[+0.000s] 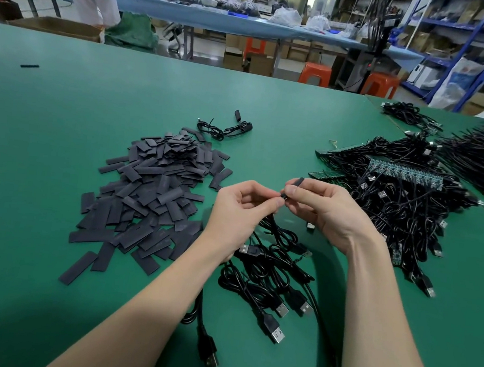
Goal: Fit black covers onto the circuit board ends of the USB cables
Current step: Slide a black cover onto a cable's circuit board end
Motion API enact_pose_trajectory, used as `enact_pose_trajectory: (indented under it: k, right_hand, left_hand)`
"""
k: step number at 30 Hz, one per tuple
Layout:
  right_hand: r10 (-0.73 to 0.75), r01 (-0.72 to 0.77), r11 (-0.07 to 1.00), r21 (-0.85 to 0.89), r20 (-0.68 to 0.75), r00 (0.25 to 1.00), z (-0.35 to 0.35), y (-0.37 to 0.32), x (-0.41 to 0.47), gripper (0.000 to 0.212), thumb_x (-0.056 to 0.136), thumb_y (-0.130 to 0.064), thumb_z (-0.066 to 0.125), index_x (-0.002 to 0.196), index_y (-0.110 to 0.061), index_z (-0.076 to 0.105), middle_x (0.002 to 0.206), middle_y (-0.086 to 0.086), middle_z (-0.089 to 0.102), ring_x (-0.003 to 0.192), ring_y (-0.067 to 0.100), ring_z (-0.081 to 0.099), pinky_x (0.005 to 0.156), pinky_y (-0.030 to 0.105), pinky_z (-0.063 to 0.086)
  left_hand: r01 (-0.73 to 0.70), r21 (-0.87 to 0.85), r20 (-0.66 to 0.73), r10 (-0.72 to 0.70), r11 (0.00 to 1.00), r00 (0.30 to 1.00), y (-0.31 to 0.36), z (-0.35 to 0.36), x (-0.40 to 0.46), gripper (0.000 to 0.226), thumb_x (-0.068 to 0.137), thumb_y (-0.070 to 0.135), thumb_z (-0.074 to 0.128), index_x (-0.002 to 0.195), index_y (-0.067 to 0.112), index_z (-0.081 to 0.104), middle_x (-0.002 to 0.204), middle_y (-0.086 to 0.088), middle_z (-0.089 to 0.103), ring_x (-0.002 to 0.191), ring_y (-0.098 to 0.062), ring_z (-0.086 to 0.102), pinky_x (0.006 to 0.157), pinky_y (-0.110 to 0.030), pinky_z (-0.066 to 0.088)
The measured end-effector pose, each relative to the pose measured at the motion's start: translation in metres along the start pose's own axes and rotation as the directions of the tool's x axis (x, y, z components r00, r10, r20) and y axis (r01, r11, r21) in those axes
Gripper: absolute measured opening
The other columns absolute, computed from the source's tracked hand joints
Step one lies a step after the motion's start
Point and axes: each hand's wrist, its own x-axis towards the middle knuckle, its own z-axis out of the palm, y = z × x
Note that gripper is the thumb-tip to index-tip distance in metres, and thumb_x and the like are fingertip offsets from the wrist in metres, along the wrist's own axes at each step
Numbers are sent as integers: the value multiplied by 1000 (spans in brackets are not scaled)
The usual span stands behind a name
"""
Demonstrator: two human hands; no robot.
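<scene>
Black cover (296,184) pinched in right hand (325,209); left hand (239,209) pinches its cable (273,216) over the table (94,104).

text: none legible | labels/brands: none readable on black covers (148,192), USB cables (270,277) or circuit boards (404,176) | far shelves (467,36), boxes and bags: markings too blurred to read | numbers/signs: none made out
</scene>
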Motion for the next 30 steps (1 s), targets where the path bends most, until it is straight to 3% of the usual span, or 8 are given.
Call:
enact_pose_trajectory:
  k: [6, 11, 16, 24, 27, 30]
  right_hand:
    - [-19, 25, 998, 65, -90, 996, 9, 2, 3, 36, 64, -20, 86, 96, -7, 77, 87, 10, 75, 71, 13, 70, 70, 18, 57]
    - [-6, 12, 994, 105, -59, 998, 7, 2, 5, 31, 66, -17, 85, 92, -5, 74, 86, 10, 73, 70, 13, 69, 70, 17, 57]
    - [16, -13, 992, 122, -23, 1000, 5, 3, 6, 44, 60, -16, 87, 97, -1, 70, 85, 10, 73, 70, 15, 71, 70, 17, 57]
    - [25, -24, 997, 72, -6, 1000, 6, 4, 4, 35, 64, -14, 84, 94, -1, 70, 81, 8, 73, 71, 14, 70, 70, 18, 57]
    - [-55, 54, 998, -16, -62, 997, 11, 4, 3, 38, 69, -16, 85, 102, -4, 71, 80, 11, 74, 71, 15, 70, 72, 21, 57]
    - [-213, 205, 975, -89, -91, 973, 19, 4, 4, 40, 81, -5, 81, 118, -13, 68, 85, 16, 76, 82, 18, 72, 77, 28, 60]
  left_hand:
    - [45, -50, -20, -46, 998, 999, -1, -1, 1, 12, 85, 3, 78, 89, 11, 69, 74, -1, 75, 71, -9, 70, 73, -15, 52]
    - [37, -17, -49, -38, 999, 998, 0, -1, 1, 10, 83, 4, 80, 81, 10, 72, 71, 0, 74, 70, -9, 70, 71, -15, 52]
    - [41, 5, -57, -41, 999, 998, 1, -1, 0, 10, 82, 4, 81, 79, 10, 74, 70, -1, 75, 69, -8, 70, 72, -16, 53]
    - [55, -19, -57, -56, 998, 997, 1, -2, 0, 7, 82, 2, 80, 82, 5, 74, 71, 0, 75, 69, -8, 70, 71, -16, 53]
    - [61, -36, -64, -64, 997, 996, 0, -1, 1, 7, 83, 3, 79, 83, 4, 73, 71, -1, 75, 70, -8, 69, 71, -15, 52]
    - [66, -91, -92, -75, 994, 993, -1, -2, 2, 8, 84, 3, 79, 84, 3, 71, 73, -4, 74, 71, -11, 69, 72, -15, 52]
